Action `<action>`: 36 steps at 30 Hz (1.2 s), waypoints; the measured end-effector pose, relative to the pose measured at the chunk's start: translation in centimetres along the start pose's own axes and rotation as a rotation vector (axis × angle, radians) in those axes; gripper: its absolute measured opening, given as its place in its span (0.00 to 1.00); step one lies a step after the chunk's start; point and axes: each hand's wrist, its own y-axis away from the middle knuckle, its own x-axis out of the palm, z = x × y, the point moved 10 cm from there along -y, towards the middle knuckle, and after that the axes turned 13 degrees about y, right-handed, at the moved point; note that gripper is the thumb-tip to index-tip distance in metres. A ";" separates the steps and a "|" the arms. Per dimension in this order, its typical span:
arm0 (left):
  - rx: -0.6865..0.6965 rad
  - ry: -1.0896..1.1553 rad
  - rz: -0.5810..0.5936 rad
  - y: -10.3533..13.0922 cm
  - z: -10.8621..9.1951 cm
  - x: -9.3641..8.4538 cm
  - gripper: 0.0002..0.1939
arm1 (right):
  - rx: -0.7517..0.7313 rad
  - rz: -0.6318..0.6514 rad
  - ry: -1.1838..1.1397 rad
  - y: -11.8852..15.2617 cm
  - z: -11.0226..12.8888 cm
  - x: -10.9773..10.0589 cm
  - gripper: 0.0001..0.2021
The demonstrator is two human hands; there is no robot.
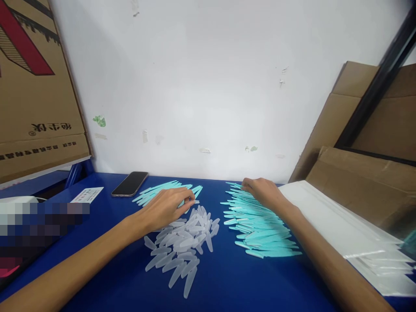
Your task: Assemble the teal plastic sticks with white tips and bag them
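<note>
My left hand (167, 207) is closed in a pinch, with the tip of a small translucent piece showing at its fingertips. It hovers between a loose group of turquoise blades (156, 191) behind it and a heap of frosted translucent caps (183, 238) in front. My right hand (262, 190) has its fingers curled down at the far end of a long row of turquoise blades (260, 227). Its fingertips are partly hidden, so what they hold cannot be made out.
A phone (130, 184) and a printed card (87, 195) lie on the blue table (208, 277) at the left. White plastic bags (338, 225) are stacked at the right. Cardboard boxes (354, 186) stand on both sides, and a white wall (201, 86) rises behind.
</note>
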 end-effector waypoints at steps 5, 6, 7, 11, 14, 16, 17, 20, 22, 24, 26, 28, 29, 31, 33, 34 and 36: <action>0.022 -0.049 -0.016 0.0 0.1 -0.1 0.15 | -0.202 -0.188 -0.187 1.3 4.6 -4.0 0.13; 0.018 -0.061 -0.025 0.0 0.2 -0.1 0.15 | -0.251 -0.229 -0.222 1.7 5.7 -4.8 0.13; 0.010 -0.071 -0.035 0.0 0.4 -0.2 0.14 | -0.294 -0.262 -0.244 2.1 6.6 -5.4 0.13; -0.027 -0.087 -0.062 0.0 0.8 -0.6 0.13 | -0.404 -0.341 -0.265 3.2 9.1 -6.8 0.13; -0.030 -0.084 -0.065 0.0 0.7 -0.7 0.13 | -0.415 -0.365 -0.268 3.4 9.3 -6.7 0.14; -0.025 -0.082 -0.060 0.0 0.6 -0.6 0.13 | -0.406 -0.370 -0.271 3.2 9.1 -6.5 0.13; -0.023 -0.082 -0.060 0.0 0.6 -0.6 0.13 | -0.403 -0.371 -0.271 3.2 9.0 -6.4 0.13; -0.017 -0.078 -0.065 0.0 0.5 -0.7 0.13 | -0.394 -0.376 -0.262 3.1 8.8 -6.3 0.13; -0.008 -0.072 -0.069 0.0 0.4 -0.7 0.13 | -0.392 -0.380 -0.255 3.1 8.8 -6.3 0.13; 0.005 -0.064 -0.071 0.0 0.2 -0.7 0.13 | -0.397 -0.383 -0.255 3.2 8.9 -6.4 0.13; 0.021 -0.048 -0.072 0.0 0.0 -0.6 0.13 | -0.407 -0.388 -0.257 3.3 9.0 -6.6 0.13; 0.034 -0.027 -0.073 0.0 -0.3 -0.4 0.12 | -0.419 -0.397 -0.265 3.5 9.3 -6.8 0.13; 0.036 -0.018 -0.074 0.0 -0.3 -0.3 0.12 | -0.424 -0.404 -0.275 3.6 9.5 -6.9 0.13; 0.039 -0.001 -0.079 0.0 -0.5 -0.2 0.12 | -0.436 -0.411 -0.305 3.9 10.0 -7.1 0.13; 0.048 0.013 -0.086 0.0 -0.6 -0.2 0.12 | -0.448 -0.405 -0.341 4.1 10.4 -7.2 0.13; 0.053 0.016 -0.090 0.0 -0.6 -0.3 0.12 | -0.448 -0.402 -0.358 4.1 10.5 -7.2 0.13; 0.059 0.013 -0.103 -0.1 -0.5 -0.5 0.12 | -0.430 -0.407 -0.399 4.1 10.2 -7.4 0.13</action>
